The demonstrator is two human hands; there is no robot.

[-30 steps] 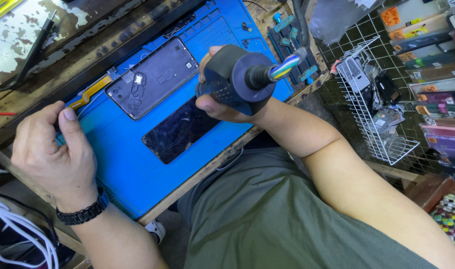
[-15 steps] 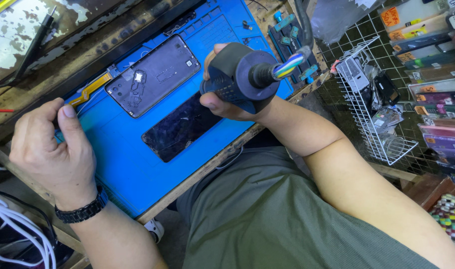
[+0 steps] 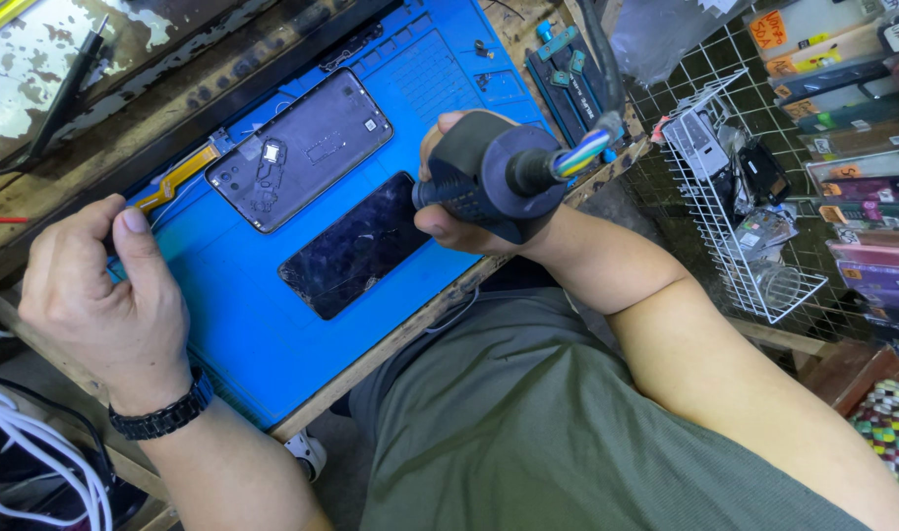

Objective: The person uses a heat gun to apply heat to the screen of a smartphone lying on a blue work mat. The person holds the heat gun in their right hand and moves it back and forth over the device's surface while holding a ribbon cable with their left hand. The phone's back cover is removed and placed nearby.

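Hands framed the repair: the left hand (image 3: 100, 295), fingers curled and pinched at the edge of the blue mat (image 3: 243, 324), rested on the surface, while the right hand (image 3: 449, 211) gripped a thick black hot-air handle (image 3: 489, 177) close over the cracked phone screen (image 3: 356, 246). Just beyond lay the opened phone body (image 3: 297, 147), a wire basket (image 3: 735, 216) farther right. Heat lingering on one spot could likely scorch the panel or mat.
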